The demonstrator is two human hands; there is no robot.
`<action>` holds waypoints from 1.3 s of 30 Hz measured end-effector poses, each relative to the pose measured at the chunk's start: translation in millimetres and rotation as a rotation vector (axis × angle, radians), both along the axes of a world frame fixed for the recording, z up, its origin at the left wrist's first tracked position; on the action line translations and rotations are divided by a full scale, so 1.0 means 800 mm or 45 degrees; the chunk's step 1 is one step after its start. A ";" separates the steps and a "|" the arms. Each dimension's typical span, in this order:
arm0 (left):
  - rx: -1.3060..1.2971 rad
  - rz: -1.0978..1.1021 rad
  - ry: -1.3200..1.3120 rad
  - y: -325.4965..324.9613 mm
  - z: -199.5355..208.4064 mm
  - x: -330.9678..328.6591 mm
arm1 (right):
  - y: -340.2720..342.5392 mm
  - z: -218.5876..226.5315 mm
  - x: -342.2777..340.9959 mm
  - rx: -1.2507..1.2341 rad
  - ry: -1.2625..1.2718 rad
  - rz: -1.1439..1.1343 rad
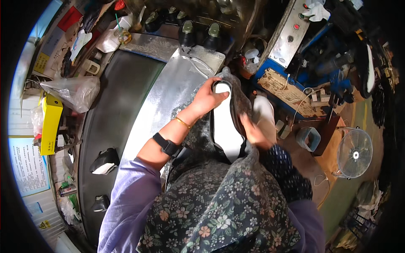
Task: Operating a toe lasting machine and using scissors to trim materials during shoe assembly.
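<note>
A dark shoe with a white underside (228, 122) is held bottom up over my lap, its length running away from me. My left hand (206, 99) grips its far end, thumb lying on the white underside and fingers around the edge. Along the shoe's right side is my right hand (254, 133), smeared by motion; whether its fingers grip the shoe cannot be made out. Just beyond that hand, to the right, shows a second white, sole-shaped piece (264, 110), partly covered. A floral apron (211, 202) spreads beneath.
A dark conveyor belt (120, 97) carrying black-and-white shoes (104, 162) runs along the left, beside a metal ledge (158, 90). Black shoes (213, 37) stand at the far end. To the right are a control panel (291, 33), a plastic bin (308, 138) and a fan (355, 154).
</note>
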State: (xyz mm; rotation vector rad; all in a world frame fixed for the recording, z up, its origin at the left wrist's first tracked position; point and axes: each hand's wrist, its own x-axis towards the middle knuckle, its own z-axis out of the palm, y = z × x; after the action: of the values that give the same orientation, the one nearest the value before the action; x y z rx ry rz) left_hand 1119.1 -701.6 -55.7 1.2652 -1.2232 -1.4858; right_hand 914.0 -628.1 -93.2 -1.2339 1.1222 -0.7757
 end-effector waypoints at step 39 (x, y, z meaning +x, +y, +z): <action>-0.089 -0.015 -1.263 0.111 0.029 0.025 | -0.001 0.030 0.067 0.100 -0.068 -0.005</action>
State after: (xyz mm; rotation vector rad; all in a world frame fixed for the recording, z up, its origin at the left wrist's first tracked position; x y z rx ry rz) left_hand 1139.0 -612.7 -32.4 2.0358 -1.8562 -0.7666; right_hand 967.3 -629.2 -69.2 -1.1395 1.1015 -0.7561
